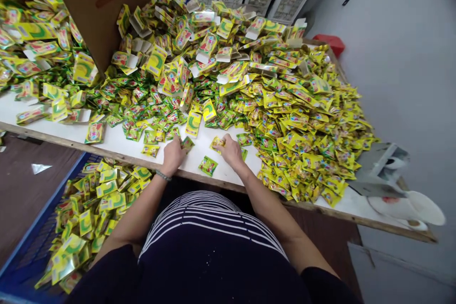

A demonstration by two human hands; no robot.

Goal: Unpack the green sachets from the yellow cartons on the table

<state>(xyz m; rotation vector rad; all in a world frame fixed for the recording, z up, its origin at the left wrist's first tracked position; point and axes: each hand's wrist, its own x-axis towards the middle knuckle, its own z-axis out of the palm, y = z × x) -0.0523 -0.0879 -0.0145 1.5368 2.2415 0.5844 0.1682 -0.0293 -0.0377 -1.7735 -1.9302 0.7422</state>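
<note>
My left hand (173,156), with a bead bracelet at the wrist, is closed at the table's front part. A green sachet (187,144) sticks out from its fingers. Pinched at one edge by my right hand (232,152) is a yellow sachet (215,143), just above or on the white tabletop. Between the two hands, nearer my body, lies a loose green sachet (207,166). Another green sachet (244,139) rests just right of my right hand. Beyond the hands stands a small yellow box (193,123). Fingertips of both hands are partly hidden.
Yellow sachets are heaped in a large pile (306,137) on the right. Many small boxes (206,47) cover the back, beside a brown cardboard sheet (81,4). A blue crate (21,256) of filled boxes stands below left. A grey metal device (377,166) sits at the right end.
</note>
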